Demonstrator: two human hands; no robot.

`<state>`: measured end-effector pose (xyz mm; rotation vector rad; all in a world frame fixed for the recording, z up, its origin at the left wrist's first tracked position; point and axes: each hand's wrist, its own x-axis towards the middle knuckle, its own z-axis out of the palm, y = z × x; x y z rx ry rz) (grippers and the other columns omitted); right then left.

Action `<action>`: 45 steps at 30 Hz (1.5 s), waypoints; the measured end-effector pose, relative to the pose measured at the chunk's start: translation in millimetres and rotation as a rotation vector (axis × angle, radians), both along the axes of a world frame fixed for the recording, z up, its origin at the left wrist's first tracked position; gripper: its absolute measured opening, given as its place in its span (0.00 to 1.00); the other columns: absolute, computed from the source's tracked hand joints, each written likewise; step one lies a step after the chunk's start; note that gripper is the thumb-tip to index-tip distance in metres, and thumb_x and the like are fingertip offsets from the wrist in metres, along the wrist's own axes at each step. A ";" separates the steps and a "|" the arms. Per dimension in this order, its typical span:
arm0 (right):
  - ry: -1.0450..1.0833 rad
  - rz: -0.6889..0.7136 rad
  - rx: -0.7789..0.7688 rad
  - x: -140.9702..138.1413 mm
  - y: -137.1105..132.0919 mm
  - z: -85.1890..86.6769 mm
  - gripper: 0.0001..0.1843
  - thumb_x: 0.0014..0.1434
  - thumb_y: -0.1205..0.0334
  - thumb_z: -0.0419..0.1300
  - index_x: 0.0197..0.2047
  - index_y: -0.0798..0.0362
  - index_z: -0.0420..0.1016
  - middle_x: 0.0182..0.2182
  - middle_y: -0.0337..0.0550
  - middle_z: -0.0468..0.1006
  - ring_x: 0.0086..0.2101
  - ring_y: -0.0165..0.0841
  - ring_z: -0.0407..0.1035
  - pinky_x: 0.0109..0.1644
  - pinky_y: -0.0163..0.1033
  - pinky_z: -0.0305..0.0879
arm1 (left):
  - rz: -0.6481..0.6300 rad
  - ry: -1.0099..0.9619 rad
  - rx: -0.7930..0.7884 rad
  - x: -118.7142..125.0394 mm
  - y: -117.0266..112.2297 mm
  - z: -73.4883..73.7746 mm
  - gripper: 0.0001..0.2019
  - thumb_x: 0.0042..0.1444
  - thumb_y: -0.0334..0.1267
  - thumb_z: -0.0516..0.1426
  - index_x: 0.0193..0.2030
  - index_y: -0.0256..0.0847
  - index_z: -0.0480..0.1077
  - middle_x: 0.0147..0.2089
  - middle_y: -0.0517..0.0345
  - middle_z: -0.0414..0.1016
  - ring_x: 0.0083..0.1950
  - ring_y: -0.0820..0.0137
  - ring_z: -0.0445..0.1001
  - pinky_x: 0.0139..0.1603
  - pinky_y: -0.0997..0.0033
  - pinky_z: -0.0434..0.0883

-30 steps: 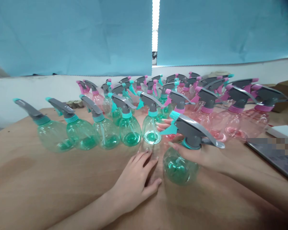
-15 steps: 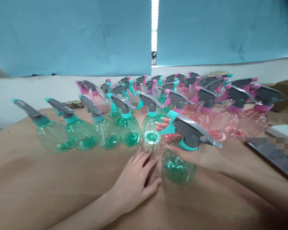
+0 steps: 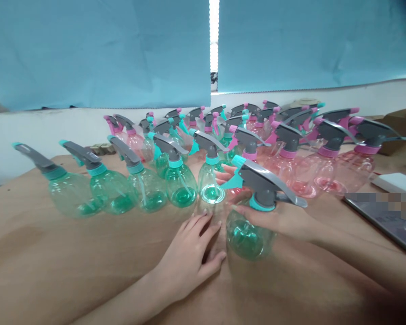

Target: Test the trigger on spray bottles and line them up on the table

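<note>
My right hand (image 3: 284, 219) is wrapped round a green spray bottle (image 3: 245, 241) from its far side, just below the teal collar. That bottle stands upright, its grey trigger head pointing left and its teal nozzle towards the row behind. Some fingers of this hand show behind the teal trigger. My left hand (image 3: 194, 246) lies palm down on the wooden table (image 3: 122, 262), fingers spread and holding nothing, just left of the bottle. Beyond it stands a row of green spray bottles (image 3: 182, 183) with grey heads and teal collars.
Pink spray bottles (image 3: 306, 178) with grey heads fill the right side, and more mixed bottles stand behind. At the right edge lie a dark phone-like device (image 3: 375, 216) and a white box (image 3: 397, 183). A cardboard box (image 3: 401, 128) sits at the back right.
The whole view has shifted slightly, so things sit a little further left. Both hands and the held spray bottle keep practically the same places on the table.
</note>
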<state>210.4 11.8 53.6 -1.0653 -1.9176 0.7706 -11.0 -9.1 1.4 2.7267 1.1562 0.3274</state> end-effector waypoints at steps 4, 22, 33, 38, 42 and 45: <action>0.000 0.005 0.003 0.3 0.6 -0.3 0.10 0.57 0.62 0.57 0.43 0.44 0.74 0.36 0.37 0.81 0.34 0.35 0.76 0.36 0.39 0.76 | 0.004 0.002 -0.002 0.3 0.7 0.4 0.25 0.61 0.43 0.56 0.63 0.37 0.62 0.66 0.41 0.61 0.66 0.51 0.58 0.62 0.46 0.60; 0.039 0.016 -0.008 -3.7 -1.3 12.4 0.06 0.51 0.64 0.56 0.34 0.46 0.71 0.27 0.36 0.76 0.28 0.33 0.73 0.33 0.38 0.74 | 0.007 0.000 0.024 0.0 0.5 -1.7 0.25 0.61 0.43 0.56 0.63 0.38 0.62 0.65 0.42 0.61 0.65 0.52 0.59 0.61 0.47 0.61; 0.083 0.128 -0.017 -1.8 -6.9 14.6 0.10 0.53 0.66 0.57 0.39 0.46 0.72 0.31 0.35 0.79 0.32 0.32 0.77 0.37 0.36 0.76 | 0.004 -0.013 0.028 1.0 1.5 0.8 0.23 0.61 0.43 0.56 0.61 0.39 0.63 0.64 0.43 0.63 0.65 0.52 0.60 0.61 0.47 0.62; 0.034 0.118 -0.059 -1.3 -6.9 8.3 0.14 0.57 0.63 0.57 0.48 0.46 0.70 0.29 0.35 0.80 0.33 0.34 0.77 0.34 0.36 0.76 | -0.003 -0.024 0.010 0.4 2.0 -1.0 0.24 0.60 0.42 0.57 0.62 0.37 0.63 0.64 0.42 0.62 0.64 0.51 0.60 0.61 0.47 0.61; 0.041 0.132 -0.064 -3.7 -4.8 6.8 0.21 0.58 0.66 0.56 0.55 0.44 0.68 0.32 0.35 0.81 0.35 0.34 0.77 0.39 0.37 0.76 | -0.008 -0.035 0.016 -0.9 2.1 -2.4 0.23 0.60 0.42 0.57 0.61 0.37 0.64 0.64 0.42 0.62 0.65 0.51 0.60 0.62 0.47 0.61; 0.024 0.143 -0.081 -3.5 -2.8 5.1 0.23 0.58 0.63 0.57 0.57 0.43 0.67 0.30 0.35 0.81 0.34 0.35 0.77 0.39 0.40 0.77 | -0.010 -0.038 0.021 -1.6 1.6 -2.9 0.23 0.61 0.42 0.57 0.61 0.37 0.64 0.64 0.42 0.62 0.64 0.51 0.60 0.62 0.47 0.61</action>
